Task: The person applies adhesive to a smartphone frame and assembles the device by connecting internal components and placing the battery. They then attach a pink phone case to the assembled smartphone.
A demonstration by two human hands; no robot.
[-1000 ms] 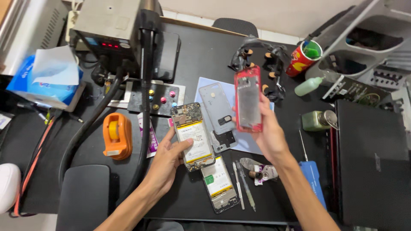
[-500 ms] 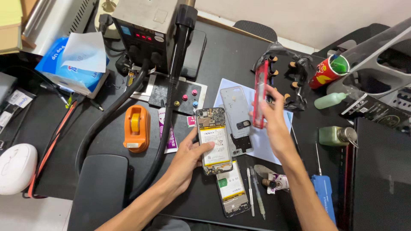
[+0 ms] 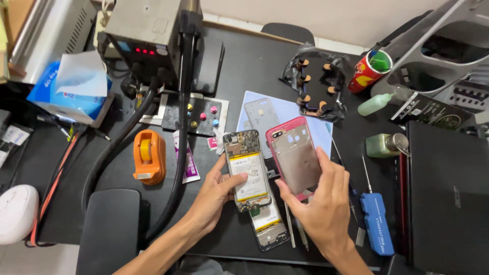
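I am mid-reassembly: my left hand [image 3: 216, 196] grips the opened phone [image 3: 247, 170], battery up, over the surface's near edge, while my right hand [image 3: 321, 206] pinches the red back cover [image 3: 294, 155] just beside it. Next, I judge, comes lining up their edges. My right palm hides the cover's lower end.

Opened phone [image 3: 246, 170], red back cover [image 3: 295, 155] in hands
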